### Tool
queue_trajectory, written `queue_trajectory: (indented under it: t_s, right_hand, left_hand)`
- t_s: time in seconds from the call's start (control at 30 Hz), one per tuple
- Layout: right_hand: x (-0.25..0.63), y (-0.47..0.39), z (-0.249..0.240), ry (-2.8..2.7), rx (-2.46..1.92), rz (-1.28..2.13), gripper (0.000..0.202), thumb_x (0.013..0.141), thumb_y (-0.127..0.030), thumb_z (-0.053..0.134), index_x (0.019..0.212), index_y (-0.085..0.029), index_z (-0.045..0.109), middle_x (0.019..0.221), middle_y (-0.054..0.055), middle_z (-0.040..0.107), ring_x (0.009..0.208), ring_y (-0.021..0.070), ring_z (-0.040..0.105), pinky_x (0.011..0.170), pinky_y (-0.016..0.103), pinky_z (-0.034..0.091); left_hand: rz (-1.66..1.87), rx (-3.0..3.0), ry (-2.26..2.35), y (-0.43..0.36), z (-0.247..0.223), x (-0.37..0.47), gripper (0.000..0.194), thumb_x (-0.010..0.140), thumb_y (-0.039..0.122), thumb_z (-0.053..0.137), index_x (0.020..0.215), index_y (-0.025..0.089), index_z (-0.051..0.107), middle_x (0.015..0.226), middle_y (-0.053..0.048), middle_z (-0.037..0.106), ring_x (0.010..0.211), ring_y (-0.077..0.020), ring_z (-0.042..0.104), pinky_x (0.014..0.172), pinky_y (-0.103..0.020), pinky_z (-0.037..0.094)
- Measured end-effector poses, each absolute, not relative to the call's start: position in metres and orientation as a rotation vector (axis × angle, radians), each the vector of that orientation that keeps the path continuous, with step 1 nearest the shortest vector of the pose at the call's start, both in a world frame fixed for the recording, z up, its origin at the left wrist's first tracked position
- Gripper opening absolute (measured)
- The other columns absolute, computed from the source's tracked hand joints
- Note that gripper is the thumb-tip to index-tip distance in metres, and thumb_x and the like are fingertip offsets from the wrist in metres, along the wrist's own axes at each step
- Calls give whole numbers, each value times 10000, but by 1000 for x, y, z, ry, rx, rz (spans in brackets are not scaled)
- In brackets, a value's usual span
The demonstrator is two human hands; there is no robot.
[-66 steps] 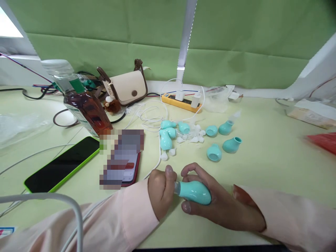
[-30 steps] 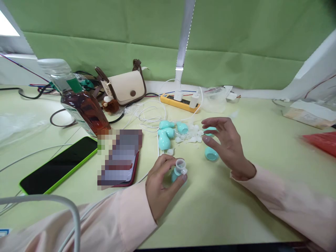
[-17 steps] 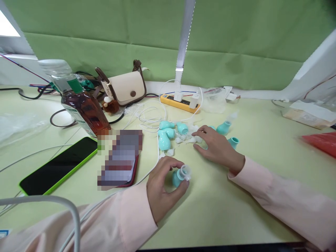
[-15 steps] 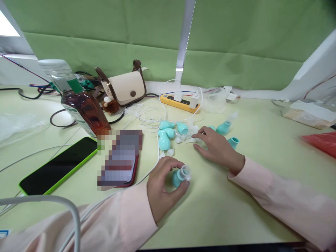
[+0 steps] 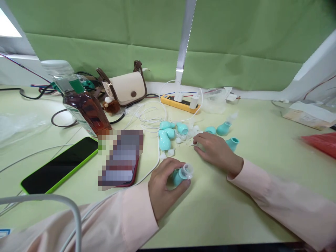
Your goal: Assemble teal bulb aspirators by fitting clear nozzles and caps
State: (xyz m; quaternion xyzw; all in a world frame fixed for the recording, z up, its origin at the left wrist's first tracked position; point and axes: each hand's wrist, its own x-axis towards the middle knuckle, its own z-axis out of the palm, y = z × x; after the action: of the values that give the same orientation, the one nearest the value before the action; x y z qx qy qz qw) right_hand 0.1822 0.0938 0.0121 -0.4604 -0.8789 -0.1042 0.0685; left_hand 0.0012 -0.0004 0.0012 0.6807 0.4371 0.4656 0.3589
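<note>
My left hand (image 5: 164, 187) grips a teal rubber bulb (image 5: 177, 176) with a clear collar on its neck, resting it on the green table. My right hand (image 5: 216, 152) lies palm down further back. Its curled fingertips touch a scatter of small clear plastic pieces (image 5: 183, 138), and whether one is pinched is hidden. Loose teal bulbs lie to the left of that scatter (image 5: 165, 138). More teal bulbs lie just beyond my right hand (image 5: 223, 128), and one sits by its knuckles (image 5: 232, 142).
A tea bottle (image 5: 84, 108) leans at the left above a green-cased phone (image 5: 60, 166) and a red-cased phone (image 5: 123, 168). A cream bag (image 5: 127, 87), white cables (image 5: 149, 115) and a yellow power strip (image 5: 181, 102) sit behind. A carton (image 5: 307, 115) lies far right.
My right hand let go of the bulb, reached out to the parts behind it and settled on the clear pieces. My left hand kept the bulb, turning its collar upward.
</note>
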Motion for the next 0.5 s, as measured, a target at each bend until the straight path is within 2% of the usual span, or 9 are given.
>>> queue_trajectory:
  t_s: [0.2,0.5]
  right_hand:
    - [185,94,9,-2624,-1373,-376,230,751,-190,480,964,-150,556,907,83,540,821,206,513,592,279,392]
    - [184,94,10,-2601,-1318,-351,101,724,-183,497,768,-141,578,843,86,517,694,165,495,500,243,358]
  left_hand:
    - [1192,1735,1059,-1,2,-1,130,756,149,503,877,164,546,880,-46,540,830,-160,502,736,-272,385]
    - [1170,1669,1002,-1,-1,-1,125,769,189,460,869,164,530,837,-30,551,780,-155,495,700,-254,363]
